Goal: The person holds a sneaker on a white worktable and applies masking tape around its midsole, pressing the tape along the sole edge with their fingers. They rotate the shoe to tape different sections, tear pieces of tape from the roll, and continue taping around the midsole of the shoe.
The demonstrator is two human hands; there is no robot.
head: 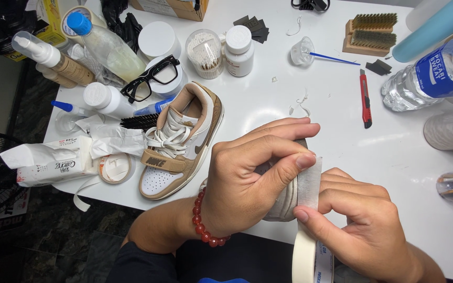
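— What is seen in the head view, near the front edge of the table [268, 105]?

— A shoe [284, 196] is held between both hands, mostly hidden by them; only a strip of its pale sole and side is shown. The left hand [247, 178], with a red bead bracelet [205, 225] at the wrist, is closed over the shoe from above, its thumb pressed on a strip of masking tape [310, 181] laid against the sole. The right hand [363, 225] is curled shut around the tape from the near right, its thumb tip set at the tape's lower edge. The tape roll [305, 257] is seen just below, at the near edge.

— And what is laid around them?

— A second tan and white sneaker [182, 141] is set to the left, toe toward the near edge. Black glasses [150, 78] are rested on white jars just beyond it. A tissue pack [48, 162] is placed at the left edge. A red utility knife [365, 99] is laid to the far right, with two brushes [370, 31] beyond it and a water bottle [436, 76] at the right edge.
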